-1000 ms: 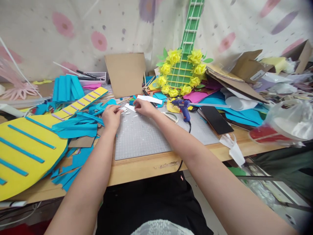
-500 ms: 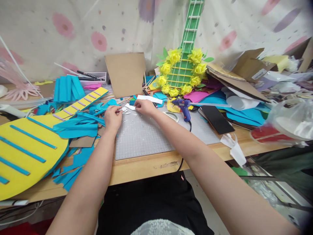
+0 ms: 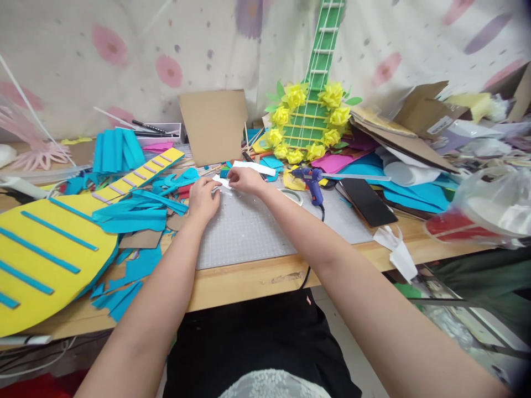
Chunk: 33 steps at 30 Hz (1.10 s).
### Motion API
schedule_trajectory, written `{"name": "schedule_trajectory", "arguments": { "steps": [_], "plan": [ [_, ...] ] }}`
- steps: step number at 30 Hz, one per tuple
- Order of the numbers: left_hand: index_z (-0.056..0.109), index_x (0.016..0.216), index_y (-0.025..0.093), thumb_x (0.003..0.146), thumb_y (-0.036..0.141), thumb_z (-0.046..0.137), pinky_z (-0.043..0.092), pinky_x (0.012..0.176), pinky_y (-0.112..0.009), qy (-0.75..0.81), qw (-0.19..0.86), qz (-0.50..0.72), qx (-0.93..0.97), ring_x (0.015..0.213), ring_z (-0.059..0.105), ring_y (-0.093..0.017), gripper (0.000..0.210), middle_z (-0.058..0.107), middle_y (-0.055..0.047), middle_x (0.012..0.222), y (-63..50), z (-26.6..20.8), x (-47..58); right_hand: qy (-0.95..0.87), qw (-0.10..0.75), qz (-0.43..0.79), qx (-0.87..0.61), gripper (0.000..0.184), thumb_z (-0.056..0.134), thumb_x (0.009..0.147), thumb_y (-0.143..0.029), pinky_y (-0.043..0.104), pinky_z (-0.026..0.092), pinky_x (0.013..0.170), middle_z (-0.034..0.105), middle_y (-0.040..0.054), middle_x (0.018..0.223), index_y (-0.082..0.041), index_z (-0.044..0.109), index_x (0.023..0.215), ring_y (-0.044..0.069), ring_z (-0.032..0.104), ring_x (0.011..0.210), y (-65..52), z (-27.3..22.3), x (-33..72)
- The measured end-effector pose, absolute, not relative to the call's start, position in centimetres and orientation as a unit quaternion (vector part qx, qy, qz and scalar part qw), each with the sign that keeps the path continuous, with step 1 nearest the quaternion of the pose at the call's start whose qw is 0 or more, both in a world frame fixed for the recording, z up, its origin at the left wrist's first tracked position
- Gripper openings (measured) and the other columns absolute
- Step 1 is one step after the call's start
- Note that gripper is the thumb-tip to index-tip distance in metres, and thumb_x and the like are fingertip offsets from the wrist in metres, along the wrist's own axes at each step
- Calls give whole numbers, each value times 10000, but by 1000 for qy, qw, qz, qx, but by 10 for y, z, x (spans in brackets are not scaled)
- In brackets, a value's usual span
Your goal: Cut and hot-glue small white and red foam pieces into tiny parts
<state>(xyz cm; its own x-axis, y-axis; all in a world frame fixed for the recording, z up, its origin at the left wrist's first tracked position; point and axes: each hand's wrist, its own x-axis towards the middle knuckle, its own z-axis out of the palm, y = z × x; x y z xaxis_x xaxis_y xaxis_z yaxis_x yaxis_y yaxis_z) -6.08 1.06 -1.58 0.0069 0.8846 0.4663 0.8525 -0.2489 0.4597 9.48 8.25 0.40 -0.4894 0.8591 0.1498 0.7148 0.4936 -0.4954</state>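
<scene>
Over the far left part of the grey cutting mat (image 3: 249,235), my left hand (image 3: 204,200) has its fingers curled together beside small white paper bits (image 3: 226,193). Whatever its fingertips hold is hidden. My right hand (image 3: 244,181) is closed in a pinch at the end of a small white paper strip (image 3: 220,180), just right of the left hand. Behind the right hand lies a longer white paper strip (image 3: 254,167). A blue hot glue gun (image 3: 312,182) rests to the right, with a roll of tape (image 3: 292,197) near it.
A yellow paper guitar (image 3: 62,243) and blue paper scraps (image 3: 130,213) crowd the left. At the back stand a cardboard sheet (image 3: 213,127) and a green guitar with yellow flowers (image 3: 309,124). A black phone (image 3: 367,202) and a plastic-wrapped bucket (image 3: 468,221) lie right.
My left hand has moved right, closer to my right hand, and now covers most of the small white bits. The right hand has hardly moved.
</scene>
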Motion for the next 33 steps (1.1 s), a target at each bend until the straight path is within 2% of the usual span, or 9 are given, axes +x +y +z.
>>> {"name": "schedule_trajectory", "arguments": {
  "steps": [6, 11, 19, 25, 30, 33],
  "plan": [
    [687, 932, 187, 762, 155, 493, 399, 927, -384, 626, 14, 340, 702, 1023, 547, -246, 260, 601, -92, 1027, 11, -18, -62, -874, 165, 58, -454, 253, 510, 764, -208, 282, 408, 732, 704, 30, 926, -228, 645, 978, 201, 617, 856, 73, 5, 91],
    [687, 931, 199, 771, 158, 483, 399, 912, -383, 636, 20, 335, 695, 1001, 545, -240, 263, 599, -84, 1005, 10, -18, -63, -845, 190, 88, -491, 239, 501, 754, -174, 277, 419, 731, 704, 31, 900, -217, 659, 929, 189, 613, 834, 75, 5, 89],
    [689, 1036, 244, 831, 408, 501, 261, 1009, -477, 602, -16, 254, 757, 1164, 413, -312, 323, 520, -117, 1220, 10, -20, -51, -793, 268, 193, -512, 205, 553, 706, -164, 251, 459, 734, 698, 10, 830, -180, 649, 887, 148, 628, 811, 88, -3, 94],
    [693, 1024, 270, 851, 419, 466, 227, 1019, -498, 611, -23, 230, 757, 1181, 395, -307, 322, 520, -109, 1231, 10, -21, -49, -723, 332, 295, -530, 176, 583, 700, -140, 273, 493, 765, 687, 27, 831, -154, 628, 869, 137, 642, 802, 95, 6, 100],
    [690, 1015, 256, 839, 386, 498, 216, 1036, -516, 607, -6, 254, 753, 1201, 406, -305, 290, 531, -110, 1255, 9, -21, -52, -635, 372, 501, -454, 122, 589, 734, -143, 258, 523, 693, 652, 13, 750, -143, 589, 856, 103, 632, 702, 77, 35, 114],
    [694, 968, 220, 835, 344, 506, 231, 1059, -499, 615, 30, 322, 719, 1204, 434, -292, 261, 566, -110, 1223, 11, -17, -52, -596, 376, 599, -382, 134, 616, 722, -158, 240, 527, 703, 644, -5, 748, -162, 590, 854, 87, 629, 703, 61, 50, 129]
  ]
}}
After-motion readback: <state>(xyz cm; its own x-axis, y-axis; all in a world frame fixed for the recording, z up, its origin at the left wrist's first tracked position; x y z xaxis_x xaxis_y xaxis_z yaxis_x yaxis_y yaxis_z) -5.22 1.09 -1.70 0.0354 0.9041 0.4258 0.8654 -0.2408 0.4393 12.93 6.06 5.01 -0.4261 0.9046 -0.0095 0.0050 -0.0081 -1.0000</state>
